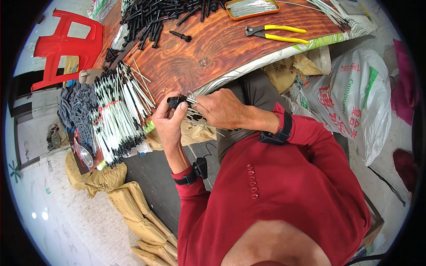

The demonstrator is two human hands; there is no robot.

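My left hand (168, 122) pinches a short black ribbed plastic piece (176, 101) between thumb and fingers, near the table's front edge. Close against it, my right hand (224, 110) is closed around thin white rods (191, 98). Black ends show below its fingers; how the rods meet the black piece is hidden by the fingers. Left of my hands lies a large bundle of white rods with black tips (111, 115), bound by a red band. Black plastic tubes (155, 20) are heaped on the wooden table (199, 60), with one loose tube (180, 36) nearer me.
Yellow-handled end-cutting pliers (277, 34) and an orange-rimmed tin (253, 9) of thin pins lie on the table's far right. A red plastic stool (71, 44) stands at the far left beyond dark grey parts (76, 106). Brown sacks (137, 208) and a white sack (355, 97) flank me.
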